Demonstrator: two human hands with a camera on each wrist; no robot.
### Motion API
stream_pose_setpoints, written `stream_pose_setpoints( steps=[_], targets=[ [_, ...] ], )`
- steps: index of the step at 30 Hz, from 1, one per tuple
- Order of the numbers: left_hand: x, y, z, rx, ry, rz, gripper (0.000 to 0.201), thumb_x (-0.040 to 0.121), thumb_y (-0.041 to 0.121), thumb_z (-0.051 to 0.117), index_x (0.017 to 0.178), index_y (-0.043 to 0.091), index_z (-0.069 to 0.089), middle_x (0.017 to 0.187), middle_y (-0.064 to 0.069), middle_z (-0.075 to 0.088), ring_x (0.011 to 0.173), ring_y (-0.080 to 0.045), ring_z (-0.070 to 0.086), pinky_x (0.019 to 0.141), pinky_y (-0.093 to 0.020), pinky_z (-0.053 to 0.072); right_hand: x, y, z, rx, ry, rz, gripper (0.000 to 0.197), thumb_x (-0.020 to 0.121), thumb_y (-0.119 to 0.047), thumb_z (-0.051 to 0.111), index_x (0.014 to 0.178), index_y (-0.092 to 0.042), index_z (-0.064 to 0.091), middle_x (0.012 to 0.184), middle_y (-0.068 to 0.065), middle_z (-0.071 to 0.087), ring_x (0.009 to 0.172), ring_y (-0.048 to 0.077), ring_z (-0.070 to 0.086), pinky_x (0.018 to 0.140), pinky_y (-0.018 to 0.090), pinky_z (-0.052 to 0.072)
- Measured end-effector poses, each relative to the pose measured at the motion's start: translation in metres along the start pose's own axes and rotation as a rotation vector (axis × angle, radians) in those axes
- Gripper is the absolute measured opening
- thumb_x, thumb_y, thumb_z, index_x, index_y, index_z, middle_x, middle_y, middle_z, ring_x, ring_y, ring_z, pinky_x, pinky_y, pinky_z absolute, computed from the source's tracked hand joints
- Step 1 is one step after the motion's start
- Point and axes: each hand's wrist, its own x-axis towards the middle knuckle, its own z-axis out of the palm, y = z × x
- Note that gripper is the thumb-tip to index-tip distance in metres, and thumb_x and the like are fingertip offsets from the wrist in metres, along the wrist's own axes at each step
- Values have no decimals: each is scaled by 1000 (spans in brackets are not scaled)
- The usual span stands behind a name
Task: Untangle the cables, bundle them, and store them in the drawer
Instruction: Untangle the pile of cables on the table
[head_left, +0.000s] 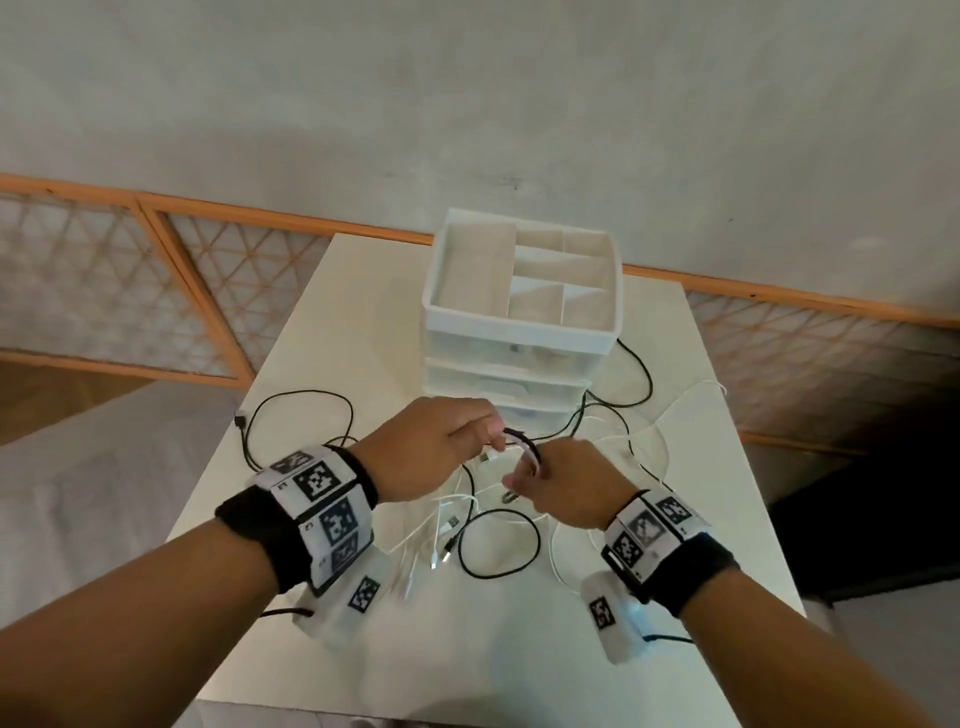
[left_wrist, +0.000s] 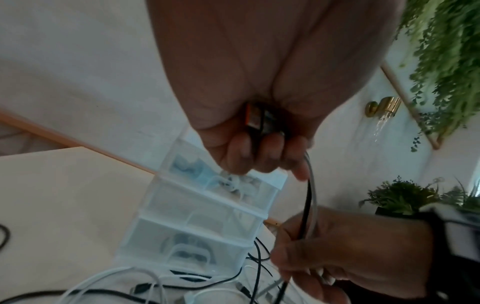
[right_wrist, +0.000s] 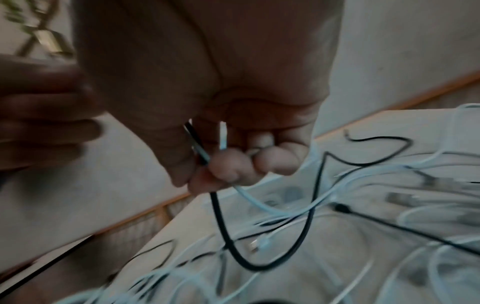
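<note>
Head view: both hands raised above the middle of the white tabletop (head_left: 363, 649), close together, a short span of black cable (head_left: 522, 438) and white cable (head_left: 531, 457) stretched between them. Left hand (head_left: 431, 449) curled, pinching the cable end; right hand (head_left: 571, 486) curled round the same strands just beside it. Likely held up like this to lift one lead free of the pile and trace it. The rest of the tangle (head_left: 467, 530) lies loose below and around the hands, black loops reaching toward the left edge and white ones toward the right edge. Drawer unit (head_left: 519, 322) stands at the far side of the tabletop, just beyond the hands; its drawers look closed, so storing appears some way off. Left wrist view: left hand (left_wrist: 259, 82) clenched on a dark plug (left_wrist: 255, 120) with an orange side, tucked into the palm; black cable (left_wrist: 307, 197) runs down from the fingers (left_wrist: 270, 152) into the right hand (left_wrist: 350, 253), which grips it lower down. Clear drawer fronts (left_wrist: 207, 209) sit behind. Right wrist view: blurred; right hand (right_wrist: 233, 102) closed round one black cable (right_wrist: 218, 209) and one pale cable (right_wrist: 249, 197), both dropping to the heap on the tabletop (right_wrist: 389, 127). Whether the two are knotted together cannot be told.
</note>
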Motion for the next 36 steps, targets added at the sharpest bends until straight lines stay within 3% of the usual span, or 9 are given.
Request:
stream_pose_setpoints(
  steps=[5,9,12,15,21,24,29,32,36],
  targets=[
    [-9,-25,10,88,-143,-225,23,97,19,51,89,16,73,65,12,65,61,-4,60,65,-20,48,6,30,-20,227,672,123,16,83,-32,77,98,-27,73,75,-9,69,67,16,64,78,27,54],
    [-14,-45,25,118,69,-425,26,95,6,38,84,18,57,75,7,59,77,-21,62,59,-23,40,1,17,31,281,498,42,57,86,-20,72,131,-38,41,109,-16,68,61,10,67,74,22,54],
    [-17,-51,22,103,171,-548,24,102,19,37,95,12,59,78,5,55,72,-18,54,55,-26,36,0,27,77,51,324,147,49,88,-25,66,129,-28,39,123,-5,62,94,18,66,88,38,54],
    [-18,-48,16,-106,238,-607,33,102,35,41,79,12,49,68,-1,50,55,-20,44,50,-26,33,4,30,103,-205,-5,245,49,93,-34,59,138,-25,41,134,1,52,121,26,57,98,39,46],
    [-17,-26,0,-528,329,-572,31,104,30,41,78,12,40,59,-5,49,45,-16,42,38,-23,30,12,16,62,-141,184,210,19,93,-38,60,103,-32,74,108,-5,67,103,21,64,85,32,50],
    [-15,-18,-6,-620,335,-482,27,106,25,39,83,11,45,73,-11,72,61,-23,61,55,-32,49,3,1,1,63,385,29,11,89,-38,71,96,-35,79,97,-14,76,86,3,66,83,28,51],
    [0,8,0,-673,317,-321,19,106,22,38,90,15,44,93,-5,76,83,-21,65,74,-36,45,-26,-49,-59,241,310,-270,8,86,-23,76,92,-25,82,84,-13,76,69,-8,62,68,6,41],
    [5,19,8,-701,203,-269,24,107,26,36,91,12,48,61,-2,59,64,-24,64,71,-40,48,-21,-58,-59,186,440,-280,6,87,-23,75,87,-24,81,79,-11,76,72,3,64,68,15,46],
    [-1,19,-2,-741,130,-283,28,106,27,39,88,10,51,57,3,32,45,-13,31,48,-27,43,-11,-34,-58,190,678,-104,10,87,-26,74,78,-21,78,57,-18,62,61,0,58,62,10,40]
  ],
)
